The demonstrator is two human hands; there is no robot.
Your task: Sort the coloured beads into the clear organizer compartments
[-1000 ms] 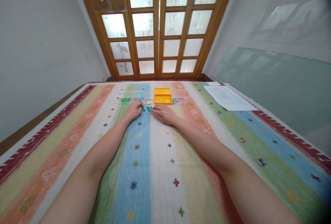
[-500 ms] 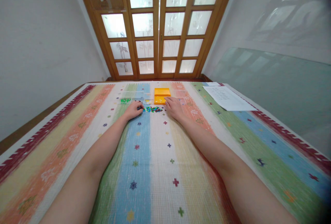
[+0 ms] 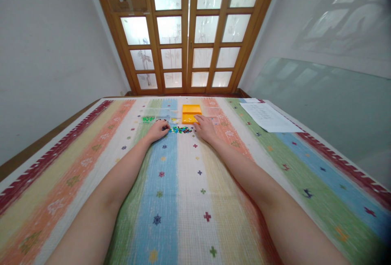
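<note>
A pile of small multicoloured pieces [image 3: 181,129], mostly green, blue and dark, lies on the cloth between my two hands. My left hand [image 3: 159,131] rests at the pile's left edge with its fingers curled inward; dark pieces sit by its fingertips, and I cannot make out what is between them. My right hand [image 3: 205,126] lies at the pile's right side, thumb and fingers apart, the fingertips by the lower right corner of an orange box [image 3: 191,109]. That box stands open, a few pale pieces in its near half. Clear compartments at its left hold green pieces [image 3: 148,119] and yellow pieces [image 3: 174,120].
A striped, patterned tablecloth [image 3: 186,199] covers the table. Printed white sheets [image 3: 267,117] lie at the back right. A glass sheet [image 3: 320,106] leans at the right wall, and wooden glazed doors [image 3: 188,53] stand beyond the table.
My right hand's fingertips have shifted very slightly toward me at the box's corner. My left hand stays by the pile's left edge.
</note>
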